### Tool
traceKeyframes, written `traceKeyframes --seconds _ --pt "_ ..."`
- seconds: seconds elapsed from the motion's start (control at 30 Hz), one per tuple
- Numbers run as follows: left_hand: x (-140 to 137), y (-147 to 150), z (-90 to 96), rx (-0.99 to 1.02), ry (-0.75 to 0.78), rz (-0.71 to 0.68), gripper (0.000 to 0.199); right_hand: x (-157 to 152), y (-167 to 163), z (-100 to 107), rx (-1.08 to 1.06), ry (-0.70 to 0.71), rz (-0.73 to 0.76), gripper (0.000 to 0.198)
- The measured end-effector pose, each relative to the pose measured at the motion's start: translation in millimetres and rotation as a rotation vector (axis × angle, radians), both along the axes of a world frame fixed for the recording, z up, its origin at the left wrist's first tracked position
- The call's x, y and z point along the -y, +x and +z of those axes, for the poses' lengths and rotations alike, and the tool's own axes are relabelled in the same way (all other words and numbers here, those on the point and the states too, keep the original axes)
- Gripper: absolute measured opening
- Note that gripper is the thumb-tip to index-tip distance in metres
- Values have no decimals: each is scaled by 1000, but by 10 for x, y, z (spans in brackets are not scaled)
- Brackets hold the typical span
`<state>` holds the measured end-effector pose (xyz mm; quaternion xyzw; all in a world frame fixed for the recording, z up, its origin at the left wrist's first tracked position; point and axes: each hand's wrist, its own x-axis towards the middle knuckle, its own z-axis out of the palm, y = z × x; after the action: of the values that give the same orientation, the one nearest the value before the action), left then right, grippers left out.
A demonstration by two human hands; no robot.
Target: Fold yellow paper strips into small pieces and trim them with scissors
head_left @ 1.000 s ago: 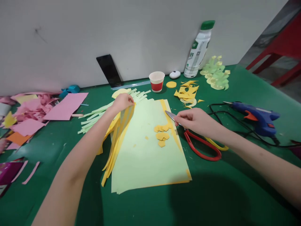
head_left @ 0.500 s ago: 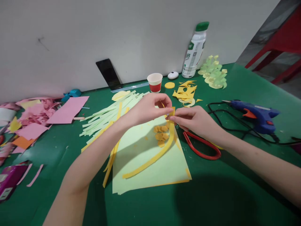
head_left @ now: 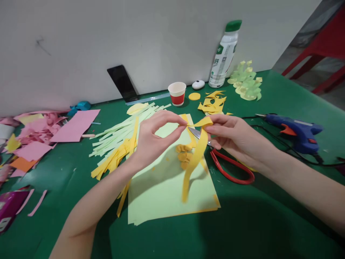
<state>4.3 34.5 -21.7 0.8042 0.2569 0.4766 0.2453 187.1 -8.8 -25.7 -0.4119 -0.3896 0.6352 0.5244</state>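
While the broad green table (head_left: 169, 239) carries the whole spread of paper, a rectangular stack of pale green paper sheets (head_left: 159, 198) lies at its middle, and the clock directions run from the middle of that stack. A loose fan of pale green paper strips (head_left: 118, 127) spreads at ten o'clock, with a bundle of flat yellow paper strips (head_left: 115, 156) partly over it toward nine. A blue hot glue gun with an orange trigger (head_left: 304, 131) rests well apart at about two o'clock, and metal scissors with red loop handles (head_left: 237, 181) lie nearer, at three, their blade reaching over the stack.

Both hands work above the stack: the left hand (head_left: 151, 140) pinches one end of a single yellow paper strip (head_left: 198, 154) between thumb and forefinger, and the right hand (head_left: 229, 136) grips its bend, the free tail hanging down toward six. Whether the right hand also touches the scissors cannot be told.

A cluster of small folded yellow paper pieces (head_left: 184, 156) sits at one o'clock on the stack and looks finished; the held strip seems barely begun, and the bundled strips look unworked.
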Motion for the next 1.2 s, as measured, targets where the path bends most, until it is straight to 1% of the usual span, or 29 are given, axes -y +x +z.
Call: traceKeyframes --seconds 0.03,0.1,0.2,0.3,0.43,0.5,0.57,0.63,0.73,0.8,0.87,0.93,1.1,1.2 --pt "37 7 -26 24 -56 -10 8 8 -8 8 -44 8 -5 11" --pt "111 26 -75 56 -188 -68 7 31 -37 19 -63 38 -22 13" --pt "206 48 -115 90 -369 -163 7 80 -95 24 18 101 -66 18" --pt "257 42 -101 87 -475 -222 8 126 -125 18 134 137 -91 21" --pt "261 28 -49 66 -612 -210 14 143 -105 7 270 189 -94 14" --pt "253 34 -44 51 -663 -188 12 138 -93 5 342 225 -96 11" --pt "246 46 -59 46 -681 -162 8 137 -91 7 408 253 -86 10" --pt "238 56 -85 78 -686 -153 5 145 -97 11 465 277 -45 10" --pt "224 56 -116 173 -687 -203 3 175 -114 13 580 326 25 12" --pt "218 51 -122 221 -659 -238 6 200 -128 11 672 369 48 9" --pt "217 48 -116 241 -618 -243 8 225 -147 11 731 402 56 7" --pt "222 47 -102 245 -608 -241 11 247 -167 20 747 418 69 10" --pt "229 49 -71 184 -679 -212 13 292 -192 81 779 447 112 19" --pt "216 45 -65 130 -642 -200 12 307 -170 104 764 448 121 23"
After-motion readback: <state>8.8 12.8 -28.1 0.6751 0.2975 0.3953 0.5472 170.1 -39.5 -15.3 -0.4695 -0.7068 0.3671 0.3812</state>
